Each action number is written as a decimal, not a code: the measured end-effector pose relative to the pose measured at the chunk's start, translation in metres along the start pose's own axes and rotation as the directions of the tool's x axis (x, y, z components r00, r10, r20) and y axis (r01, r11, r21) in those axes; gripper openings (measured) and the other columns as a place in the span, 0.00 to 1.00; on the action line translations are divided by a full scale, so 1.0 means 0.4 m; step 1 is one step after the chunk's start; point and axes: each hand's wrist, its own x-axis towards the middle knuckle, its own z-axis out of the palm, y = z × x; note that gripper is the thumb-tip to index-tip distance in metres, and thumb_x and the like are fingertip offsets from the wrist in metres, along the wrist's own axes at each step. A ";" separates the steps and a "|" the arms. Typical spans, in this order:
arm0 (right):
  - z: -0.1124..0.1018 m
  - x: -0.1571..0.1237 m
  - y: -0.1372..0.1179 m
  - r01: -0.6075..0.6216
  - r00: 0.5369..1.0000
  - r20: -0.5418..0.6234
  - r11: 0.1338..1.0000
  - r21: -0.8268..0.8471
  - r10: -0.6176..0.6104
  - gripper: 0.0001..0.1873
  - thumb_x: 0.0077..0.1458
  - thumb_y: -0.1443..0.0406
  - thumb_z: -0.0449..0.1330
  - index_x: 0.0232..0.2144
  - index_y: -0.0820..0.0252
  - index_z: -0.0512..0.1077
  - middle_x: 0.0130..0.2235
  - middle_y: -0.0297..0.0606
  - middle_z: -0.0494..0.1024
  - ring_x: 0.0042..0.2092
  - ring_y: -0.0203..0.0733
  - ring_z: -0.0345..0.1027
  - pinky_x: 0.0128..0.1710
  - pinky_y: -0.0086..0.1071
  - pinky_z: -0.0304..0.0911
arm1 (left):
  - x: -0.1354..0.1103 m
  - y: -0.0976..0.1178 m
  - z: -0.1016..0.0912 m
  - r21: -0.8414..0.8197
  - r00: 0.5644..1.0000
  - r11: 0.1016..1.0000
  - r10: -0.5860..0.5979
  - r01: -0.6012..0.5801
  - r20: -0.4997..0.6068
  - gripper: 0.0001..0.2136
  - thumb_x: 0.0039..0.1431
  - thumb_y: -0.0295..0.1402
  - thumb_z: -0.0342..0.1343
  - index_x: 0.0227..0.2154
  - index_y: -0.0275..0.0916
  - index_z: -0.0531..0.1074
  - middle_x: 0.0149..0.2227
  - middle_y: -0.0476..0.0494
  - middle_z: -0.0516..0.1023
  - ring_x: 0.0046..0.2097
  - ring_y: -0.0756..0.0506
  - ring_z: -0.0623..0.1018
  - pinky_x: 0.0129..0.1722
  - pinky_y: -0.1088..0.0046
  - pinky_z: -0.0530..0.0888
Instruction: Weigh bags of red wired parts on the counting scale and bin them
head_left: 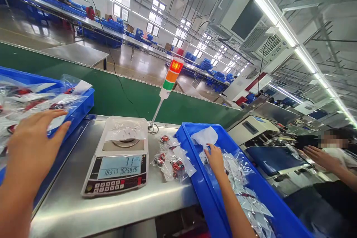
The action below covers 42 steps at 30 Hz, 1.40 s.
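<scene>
My left hand (35,143) reaches over a blue bin (90,98) at the left, thumb and fingers apart, above clear plastic bags (41,98) with red and black parts and white slips. A white piece shows just beyond its fingers. My right hand (216,159) is inside the right blue bin (184,148), fingers stretched out, close to a white slip or bag (205,135). Packed bags (237,173) lie below and beside that hand. Between the bins stands a counting scale (118,156) with a clear bag (126,132) on its pan.
Several bagged red and black parts (173,161) lie on the metal table (134,200) beside the scale. A signal light (172,78), lit red, rises behind it. A green partition (125,96) runs along the back. At the right, a co-worker's hand (320,156) is near a machine (253,128).
</scene>
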 end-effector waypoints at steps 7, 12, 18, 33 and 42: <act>0.117 -0.108 0.178 -0.088 0.975 0.188 0.985 -0.150 0.115 0.23 0.57 0.68 0.51 0.52 0.63 0.75 0.58 0.53 0.77 0.57 0.52 0.75 0.56 0.41 0.67 | -0.043 0.114 0.150 -0.079 0.962 0.983 0.181 -0.168 0.203 0.16 0.68 0.44 0.45 0.43 0.42 0.75 0.51 0.40 0.80 0.58 0.36 0.76 0.61 0.51 0.73; 0.129 -0.133 0.207 -0.073 0.977 0.184 0.979 -0.190 0.108 0.25 0.62 0.69 0.41 0.45 0.63 0.78 0.52 0.53 0.81 0.51 0.54 0.78 0.51 0.44 0.70 | -0.047 0.140 0.213 -0.110 0.904 0.968 0.249 -0.225 0.348 0.13 0.68 0.35 0.45 0.44 0.39 0.74 0.50 0.38 0.79 0.59 0.36 0.74 0.59 0.53 0.74; 0.033 -0.129 0.242 -0.197 0.980 -0.050 0.975 -0.106 0.193 0.25 0.63 0.56 0.43 0.38 0.56 0.80 0.36 0.51 0.85 0.37 0.59 0.80 0.36 0.45 0.70 | -0.076 0.156 0.253 -0.138 0.843 0.934 0.357 -0.330 0.401 0.10 0.65 0.28 0.49 0.44 0.39 0.74 0.51 0.39 0.78 0.58 0.38 0.73 0.58 0.56 0.75; -0.271 -0.137 -0.112 -0.109 0.904 -0.356 0.934 0.340 0.236 0.38 0.51 0.31 0.46 0.32 0.56 0.76 0.32 0.46 0.85 0.30 0.54 0.79 0.34 0.42 0.65 | -0.102 0.129 0.253 -0.157 0.846 0.918 0.398 -0.365 0.356 0.08 0.67 0.26 0.49 0.44 0.40 0.72 0.53 0.41 0.76 0.60 0.38 0.70 0.59 0.54 0.74; -0.209 -0.204 -0.258 0.063 0.921 -0.365 0.876 0.477 0.133 0.42 0.51 0.29 0.50 0.34 0.58 0.79 0.36 0.47 0.86 0.32 0.52 0.80 0.33 0.39 0.71 | -0.090 0.136 0.251 -0.081 0.871 0.920 0.390 -0.384 0.298 0.10 0.66 0.25 0.47 0.34 0.40 0.72 0.45 0.41 0.80 0.53 0.40 0.76 0.53 0.60 0.76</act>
